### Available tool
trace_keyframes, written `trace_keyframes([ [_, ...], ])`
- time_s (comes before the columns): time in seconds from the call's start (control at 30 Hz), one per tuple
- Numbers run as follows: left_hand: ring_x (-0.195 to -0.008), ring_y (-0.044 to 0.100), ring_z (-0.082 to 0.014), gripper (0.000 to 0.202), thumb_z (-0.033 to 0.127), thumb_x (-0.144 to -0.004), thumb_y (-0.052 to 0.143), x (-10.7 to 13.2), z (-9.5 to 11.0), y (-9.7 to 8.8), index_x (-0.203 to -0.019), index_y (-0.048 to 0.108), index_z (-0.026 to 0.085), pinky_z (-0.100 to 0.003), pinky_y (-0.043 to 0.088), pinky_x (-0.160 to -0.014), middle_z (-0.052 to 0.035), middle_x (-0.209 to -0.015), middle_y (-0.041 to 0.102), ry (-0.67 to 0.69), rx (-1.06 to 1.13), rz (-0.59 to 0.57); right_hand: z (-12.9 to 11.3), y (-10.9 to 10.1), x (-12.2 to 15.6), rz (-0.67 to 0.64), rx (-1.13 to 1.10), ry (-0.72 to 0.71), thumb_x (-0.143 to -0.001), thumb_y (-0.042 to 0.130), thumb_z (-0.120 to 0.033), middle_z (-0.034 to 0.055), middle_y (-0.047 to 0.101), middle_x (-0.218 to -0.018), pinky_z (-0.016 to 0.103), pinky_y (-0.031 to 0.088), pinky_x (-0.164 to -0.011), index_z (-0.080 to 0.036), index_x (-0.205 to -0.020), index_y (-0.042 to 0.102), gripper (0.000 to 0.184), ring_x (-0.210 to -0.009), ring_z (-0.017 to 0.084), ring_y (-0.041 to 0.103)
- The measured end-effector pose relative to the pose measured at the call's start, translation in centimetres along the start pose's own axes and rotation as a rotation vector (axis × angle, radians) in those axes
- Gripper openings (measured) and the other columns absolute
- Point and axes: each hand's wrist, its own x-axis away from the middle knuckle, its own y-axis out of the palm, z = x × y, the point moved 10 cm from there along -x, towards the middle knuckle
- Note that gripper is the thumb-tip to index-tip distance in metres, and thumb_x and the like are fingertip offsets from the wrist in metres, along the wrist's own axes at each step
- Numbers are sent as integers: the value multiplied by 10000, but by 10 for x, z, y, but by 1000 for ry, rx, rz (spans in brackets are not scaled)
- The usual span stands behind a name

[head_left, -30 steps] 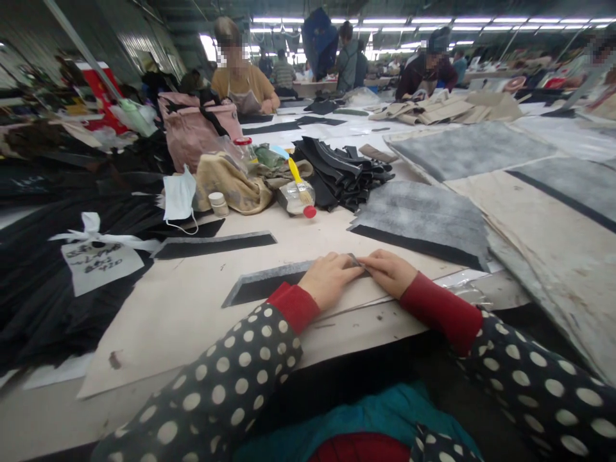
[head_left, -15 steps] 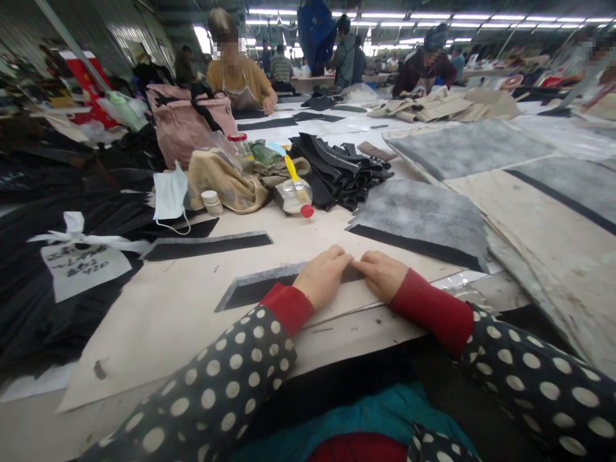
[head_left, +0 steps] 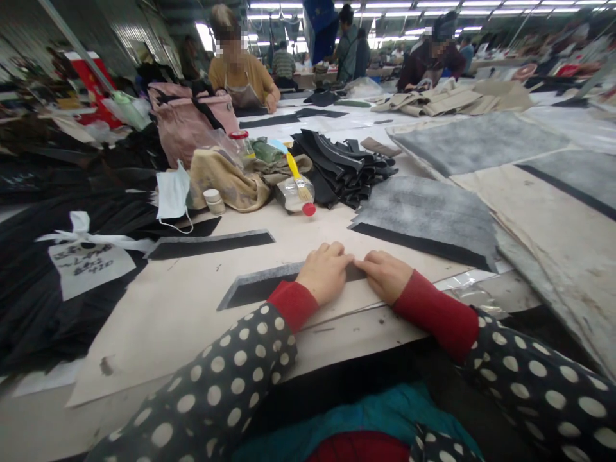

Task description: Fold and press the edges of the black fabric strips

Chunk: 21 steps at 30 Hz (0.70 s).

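Note:
A long black fabric strip with a grey border (head_left: pixel 262 285) lies on a beige board (head_left: pixel 192 308) near the table's front edge. My left hand (head_left: pixel 325 273) presses on the strip's right end with curled fingers. My right hand (head_left: pixel 385 274) rests beside it, fingertips pinched on the same end, the two hands touching. A second black strip (head_left: pixel 209 244) lies further back to the left. Both arms wear dotted sleeves with red cuffs.
Behind the hands stand a glue jar with a yellow brush (head_left: pixel 297 189), a small white pot (head_left: pixel 212 201), a face mask (head_left: pixel 172 196), a pile of black pieces (head_left: pixel 344 168) and grey sheets (head_left: pixel 428 215). Black cloth with a tag (head_left: pixel 89 266) lies left. Other people work at far tables.
My hands have barely moved, staying together on the strip's right end; the fingers have shifted slightly along it. The view has shifted a little.

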Motion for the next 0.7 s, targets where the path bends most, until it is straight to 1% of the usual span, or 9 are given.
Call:
trace_keyframes([
  [0.07, -902, 421, -208, 302, 214, -824, 369, -1, -3, -1, -1078, 528, 255, -361, 413, -749, -57, -1007, 461, -10, 15, -3, -1, -1, 3, -9, -7, -11, -737, 381, -57, 85, 524, -802, 293, 384, -730, -121, -961, 607, 324, -743, 166, 458],
  [0.17, -908, 425, -202, 288, 234, -826, 374, -1, -8, -3, -1054, 545, 270, -364, 405, -773, -49, -1007, 456, -26, 38, 23, -4, -3, 13, 5, 17, -23, -745, 403, -83, 92, 534, -806, 299, 388, -728, -118, -985, 602, 315, -746, 176, 459],
  [0.3, -961, 419, -207, 250, 292, -817, 406, 0, -15, -3, -1024, 544, 272, -376, 399, -792, -37, -1086, 433, -56, 62, 63, -3, -7, 24, 32, 88, 17, -735, 429, -102, 103, 554, -808, 302, 393, -718, -109, -995, 605, 314, -749, 191, 468],
  [0.37, -995, 413, -211, 262, 308, -807, 426, 2, -19, -3, -1052, 513, 273, -386, 394, -806, -30, -1138, 422, -76, 67, 80, 1, -7, 21, 2, 40, 23, -729, 431, -97, 94, 572, -806, 288, 397, -727, -125, -953, 628, 300, -756, 183, 493],
  [0.43, -1027, 404, -216, 327, 329, -793, 453, 4, -23, -4, -1112, 459, 257, -395, 386, -826, -34, -1173, 419, -103, 70, 109, 8, -8, 12, -45, -60, 58, -729, 438, -106, 74, 595, -798, 264, 405, -722, -146, -891, 649, 269, -743, 161, 523],
  [0.5, -1048, 396, -222, 393, 359, -782, 467, 6, -27, -6, -1149, 418, 229, -400, 380, -837, -47, -1187, 424, -129, 69, 131, 20, -8, 0, -89, -167, 153, -734, 454, -138, 49, 615, -783, 248, 411, -696, -163, -864, 651, 237, -711, 141, 542],
  [0.57, -1055, 395, -225, 397, 376, -785, 460, 7, -29, -5, -1145, 416, 214, -400, 380, -836, -54, -1189, 434, -137, 62, 131, 34, -4, -11, -150, -309, 302, -742, 468, -178, 27, 616, -712, 238, 415, -630, -159, -880, 633, 216, -636, 123, 542],
  [0.63, -1049, 403, -225, 372, 381, -792, 448, 8, -30, -4, -1122, 434, 211, -399, 383, -828, -54, -1178, 451, -136, 52, 122, 44, 11, -17, -245, -528, 470, -757, 464, -209, -1, 583, -611, 220, 398, -518, -144, -906, 600, 212, -510, 97, 505],
  [0.7, -1041, 411, -225, 353, 389, -797, 439, 8, -30, -3, -1102, 450, 211, -401, 385, -821, -51, -1157, 469, -134, 48, 120, 48, 28, -20, -335, -728, 587, -762, 473, -251, -34, 523, -515, 201, 334, -405, -135, -871, 574, 189, -391, 70, 423],
])
